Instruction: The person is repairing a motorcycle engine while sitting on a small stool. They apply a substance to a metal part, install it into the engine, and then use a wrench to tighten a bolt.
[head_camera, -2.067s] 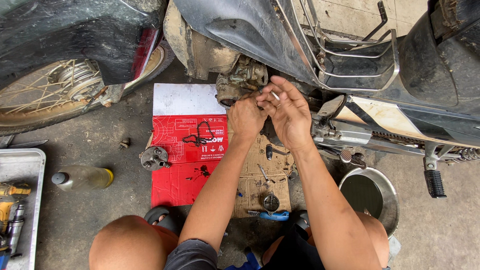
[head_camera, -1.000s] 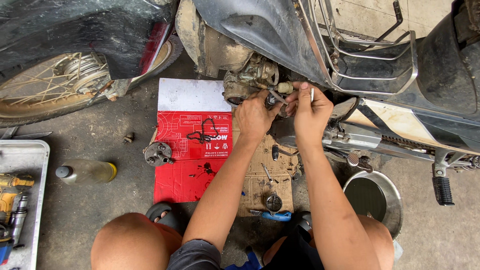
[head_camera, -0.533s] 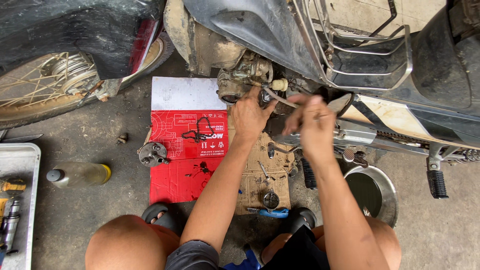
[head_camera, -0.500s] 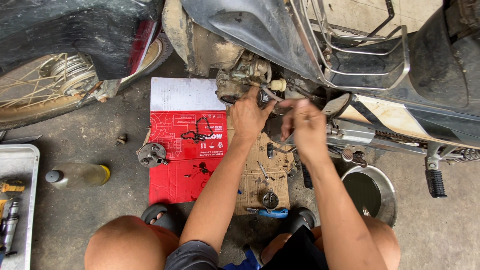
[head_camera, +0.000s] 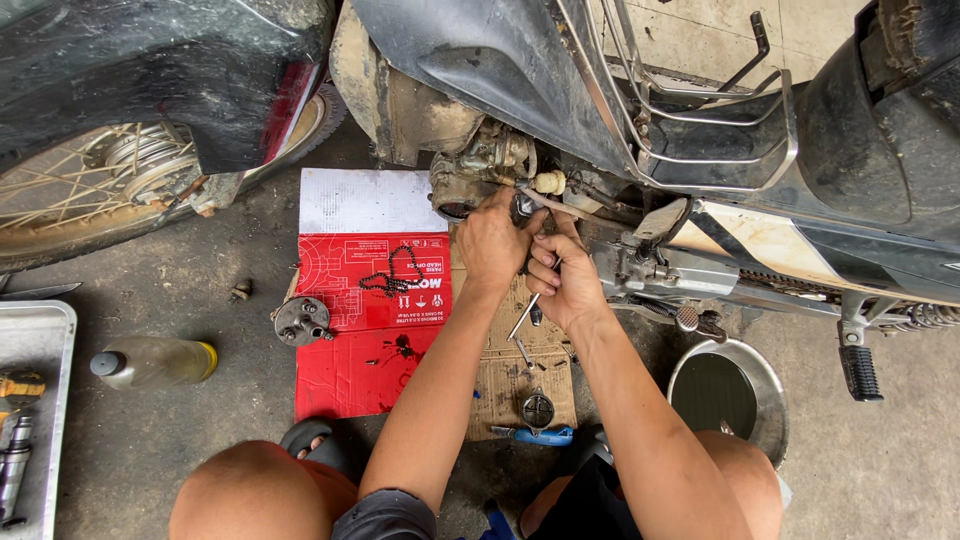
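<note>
Left hand (head_camera: 490, 245) closed on a small engine part (head_camera: 478, 170) under the motorcycle (head_camera: 560, 70), upper centre of frame. Right hand (head_camera: 562, 280) just beside it, touching, fingers curled around a thin metal tool (head_camera: 523, 316) whose shaft slants down toward frame centre. Below the hands: brown cardboard (head_camera: 520, 385) on the concrete floor carrying loose small parts and a blue-handled tool (head_camera: 535, 435). Left of it, red-and-white sheet (head_camera: 365, 355) with a short chain (head_camera: 392, 275). Round metal part (head_camera: 302, 320) at the sheet's left edge. Bottle (head_camera: 155, 362) lying far left. Steel bowl (head_camera: 728, 395) lower right
</note>
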